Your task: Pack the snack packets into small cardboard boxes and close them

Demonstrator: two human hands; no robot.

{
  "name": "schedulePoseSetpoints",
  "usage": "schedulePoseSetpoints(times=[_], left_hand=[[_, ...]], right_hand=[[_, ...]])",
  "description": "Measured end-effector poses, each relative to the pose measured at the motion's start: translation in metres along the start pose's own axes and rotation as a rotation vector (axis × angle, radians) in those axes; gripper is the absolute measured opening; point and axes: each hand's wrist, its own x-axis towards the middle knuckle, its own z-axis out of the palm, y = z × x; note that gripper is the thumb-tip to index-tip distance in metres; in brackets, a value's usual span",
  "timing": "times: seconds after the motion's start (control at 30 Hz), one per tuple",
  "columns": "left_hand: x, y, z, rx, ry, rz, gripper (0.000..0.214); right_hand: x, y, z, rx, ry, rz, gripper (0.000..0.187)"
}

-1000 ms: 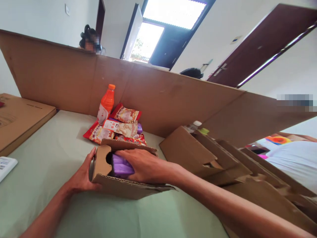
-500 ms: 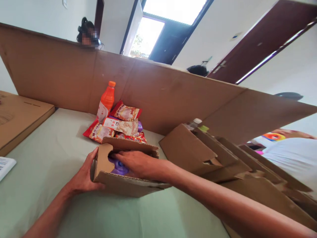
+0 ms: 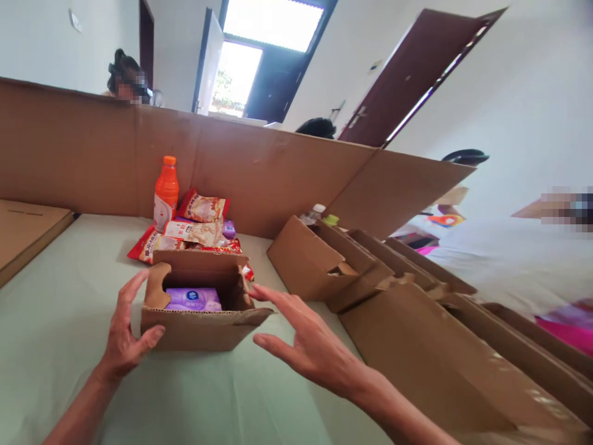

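A small open cardboard box [image 3: 199, 330] stands on the pale green cloth, with a purple tissue pack [image 3: 192, 300] lying inside at its left part. At the box's left end is my left hand [image 3: 125, 330], thumb and fingers spread apart around the corner; whether it touches the cardboard I cannot tell. My right hand [image 3: 308, 340] is open at the right end, its fingertips close to the torn edge, holding nothing. Behind the box lie several red and white snack packets [image 3: 197, 232]. An orange drink bottle [image 3: 165, 194] stands upright beside them.
Along the back runs a tall cardboard partition [image 3: 259, 167]. To the right, several open cardboard boxes [image 3: 417, 346] stand in rows, one with a clear bottle [image 3: 315, 213] in it. A flat cardboard piece [image 3: 30, 232] lies at left. A person [image 3: 127, 77] is beyond the partition.
My right hand has come out of the box and moved to its right end, leaving the purple tissue pack inside. My left hand's fingers have loosened. The view has swung right.
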Motion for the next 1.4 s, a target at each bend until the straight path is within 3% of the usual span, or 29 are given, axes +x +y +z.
schedulePoseSetpoints(times=[0.13,0.27,0.37,0.43,0.5,0.6,0.7,0.83,1.0,1.17,1.3,1.4], left_hand=[[0.004,0.013,0.008,-0.025,0.062,-0.085,0.062],[0.012,0.021,0.007,0.093,0.094,-0.183,0.064],[0.018,0.024,0.007,0.193,0.096,-0.126,0.056],[0.02,0.024,0.008,0.238,0.102,-0.076,0.049],[0.02,0.024,0.01,0.265,0.122,-0.049,0.047],[0.018,0.022,0.009,0.264,0.113,-0.067,0.049],[0.02,0.019,0.001,0.223,0.025,-0.113,0.052],[0.034,0.009,-0.016,0.116,-0.226,-0.172,0.067],[0.05,0.003,-0.034,0.045,-0.513,-0.258,0.099],[0.025,0.028,-0.035,0.171,-0.604,-0.293,0.102],[-0.013,0.051,-0.039,0.264,-0.473,-0.345,0.095],[-0.032,0.063,-0.056,0.317,-0.371,-0.378,0.09]], right_hand=[[0.007,0.0,0.016,0.021,-0.034,0.06,0.057],[0.019,0.007,0.021,0.037,0.055,0.045,0.05],[0.037,0.011,0.02,-0.055,0.205,-0.017,0.051],[0.051,0.012,0.018,-0.098,0.24,-0.023,0.059],[0.06,0.01,0.018,-0.086,0.173,-0.026,0.06],[0.057,0.006,0.021,-0.065,0.004,-0.087,0.041],[0.04,0.003,0.026,-0.082,-0.07,-0.13,0.039],[0.024,0.011,0.037,-0.068,-0.073,-0.147,0.049],[0.015,0.033,0.061,-0.006,0.016,-0.149,0.053],[0.011,0.056,0.075,0.122,0.092,-0.257,0.051],[0.016,0.051,0.077,0.188,0.073,-0.326,0.051],[0.028,0.032,0.087,0.238,0.063,-0.359,0.052]])
